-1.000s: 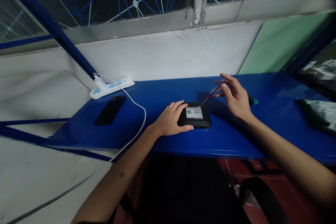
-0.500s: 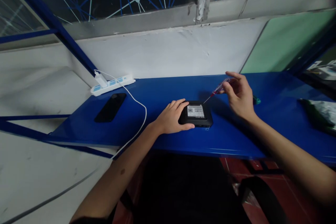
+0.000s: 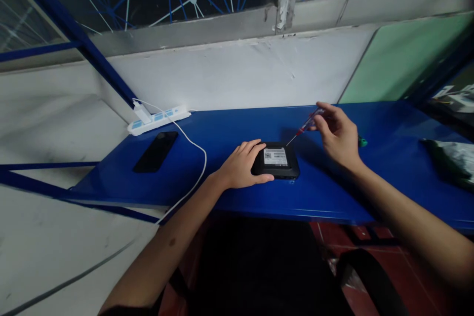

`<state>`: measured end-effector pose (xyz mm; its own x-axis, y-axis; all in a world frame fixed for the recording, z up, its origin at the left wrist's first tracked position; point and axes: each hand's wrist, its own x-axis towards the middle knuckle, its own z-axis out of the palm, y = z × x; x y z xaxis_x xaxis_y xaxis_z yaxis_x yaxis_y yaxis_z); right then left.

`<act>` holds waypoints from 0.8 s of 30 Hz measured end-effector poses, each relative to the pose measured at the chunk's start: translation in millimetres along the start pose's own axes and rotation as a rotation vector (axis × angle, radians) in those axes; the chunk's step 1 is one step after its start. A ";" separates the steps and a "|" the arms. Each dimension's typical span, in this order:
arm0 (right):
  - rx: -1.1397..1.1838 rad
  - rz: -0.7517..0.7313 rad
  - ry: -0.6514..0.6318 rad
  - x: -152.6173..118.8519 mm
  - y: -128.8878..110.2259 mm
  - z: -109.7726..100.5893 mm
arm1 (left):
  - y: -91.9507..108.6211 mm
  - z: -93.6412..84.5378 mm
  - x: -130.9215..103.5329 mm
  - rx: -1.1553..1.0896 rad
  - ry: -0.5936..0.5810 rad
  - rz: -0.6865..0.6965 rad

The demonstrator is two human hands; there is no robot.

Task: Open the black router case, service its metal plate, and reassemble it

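A flat black box-shaped device (image 3: 292,162) with a white printed label (image 3: 275,157) lies on the blue table (image 3: 237,202). My left hand (image 3: 242,165) grips its left side, fingers on the far edge and thumb along the near edge. Above and to the right, my right hand (image 3: 335,133) holds a screwdriver (image 3: 304,126) with a clear and red handle between thumb and fingers. Its thin shaft slants down to the left, and the tip meets the device near its far right part. Whether a screw sits under the tip is too small to tell.
A black phone (image 3: 156,151) lies at the left, near a white power strip (image 3: 159,118) with a charger plugged in. A white cable (image 3: 205,158) runs down over the table's front edge. A small green object (image 3: 362,142) lies behind my right hand; a green-and-silver packet (image 3: 454,160) is far right.
The screwdriver's handle has turned a little in my right fingers, and those fingers have shifted slightly. My left hand and the device stay in place.
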<state>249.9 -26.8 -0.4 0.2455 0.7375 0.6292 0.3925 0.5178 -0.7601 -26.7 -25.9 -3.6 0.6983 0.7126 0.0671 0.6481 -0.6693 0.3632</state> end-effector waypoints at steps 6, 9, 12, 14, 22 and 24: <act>0.024 0.009 0.033 2.7 1.2 -1.3 | -2.9 0.7 0.3 -0.008 -0.006 -0.007; 0.008 0.022 0.054 3.7 0.7 -2.7 | -1.5 0.1 1.1 -0.006 -0.018 -0.021; 0.019 0.050 0.027 3.0 -3.2 -2.7 | 0.1 -0.1 1.9 0.003 -0.012 -0.038; 0.029 0.055 -0.006 1.4 -7.2 -1.5 | -0.3 0.8 2.1 0.009 0.011 -0.039; 0.039 0.009 -0.108 -6.3 -20.2 2.4 | -3.2 3.5 2.9 0.044 0.078 -0.053; 0.057 0.021 -0.116 -7.1 -22.4 1.7 | -2.7 3.2 3.0 0.044 0.079 -0.060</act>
<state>237.8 -42.8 11.9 0.1478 0.7916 0.5928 0.3367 0.5233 -0.7828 -25.3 -22.6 -7.4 0.6331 0.7647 0.1198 0.7019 -0.6324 0.3276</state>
